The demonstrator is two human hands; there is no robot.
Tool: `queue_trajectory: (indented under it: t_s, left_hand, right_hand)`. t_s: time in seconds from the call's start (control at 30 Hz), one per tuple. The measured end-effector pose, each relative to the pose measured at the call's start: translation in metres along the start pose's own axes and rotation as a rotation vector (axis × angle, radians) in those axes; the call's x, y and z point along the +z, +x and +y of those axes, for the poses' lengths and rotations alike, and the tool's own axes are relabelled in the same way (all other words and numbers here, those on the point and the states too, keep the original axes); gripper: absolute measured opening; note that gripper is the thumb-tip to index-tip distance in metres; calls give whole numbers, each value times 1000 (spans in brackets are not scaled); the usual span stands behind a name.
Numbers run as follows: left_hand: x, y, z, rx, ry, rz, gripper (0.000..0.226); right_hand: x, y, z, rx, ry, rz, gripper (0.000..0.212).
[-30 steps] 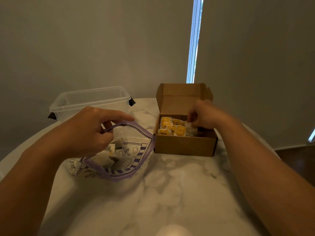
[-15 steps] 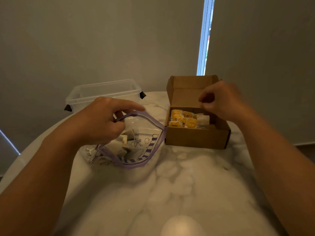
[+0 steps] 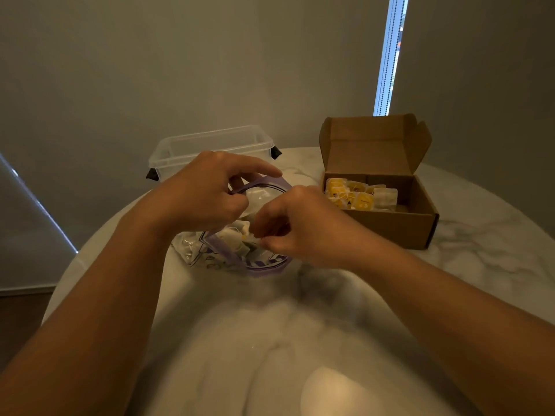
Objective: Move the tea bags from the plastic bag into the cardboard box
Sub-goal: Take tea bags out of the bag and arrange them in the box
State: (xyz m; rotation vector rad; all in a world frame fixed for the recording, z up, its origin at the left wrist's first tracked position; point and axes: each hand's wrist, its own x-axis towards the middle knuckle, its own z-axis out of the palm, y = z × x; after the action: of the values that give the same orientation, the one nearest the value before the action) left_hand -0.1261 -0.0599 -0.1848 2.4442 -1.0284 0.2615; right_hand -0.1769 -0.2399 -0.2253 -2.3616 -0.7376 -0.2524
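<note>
A clear plastic bag (image 3: 265, 263) with a purple zip rim lies on the marble table, with white tea bags (image 3: 234, 239) inside. My left hand (image 3: 204, 193) grips the upper rim and holds the mouth open. Inside that mouth, my right hand (image 3: 300, 229) has its fingers curled, and thumb and fingertips pinch the edge of a tea bag. To the right stands the open cardboard box (image 3: 390, 228), lid flap upright. It holds several yellow and white tea bags (image 3: 359, 197) in its left part.
A clear plastic tub (image 3: 210, 144) with dark clips stands behind the bag, close to the wall. The round marble table (image 3: 486, 253) curves away at left and right. A pale blurred round shape (image 3: 333, 391) shows at the near edge.
My right hand has left the cardboard box and moved left and down into the mouth of the plastic bag. The left hand still holds the rim.
</note>
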Motion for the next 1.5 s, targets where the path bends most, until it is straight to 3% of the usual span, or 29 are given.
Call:
queue_trajectory:
  t_s: [0.2, 0.47, 0.9, 1.07, 1.5]
  left_hand:
    - [0, 0, -1, 1, -8, -3, 58]
    - [0, -2, 3, -31, 8, -5, 59]
    - [1, 0, 1, 0, 5, 19, 61]
    - [0, 0, 1, -12, -12, -4, 60]
    - [0, -1, 6, 5, -5, 13, 57]
  right_hand:
    - [31, 27, 2, -42, -121, -24, 37]
    - [44, 29, 6, -45, -104, -11, 14]
    - [-1, 7, 10, 66, -42, 146, 18]
    - [3, 7, 13, 85, -181, 76, 32]
    - [17, 11, 12, 160, -448, 26, 18]
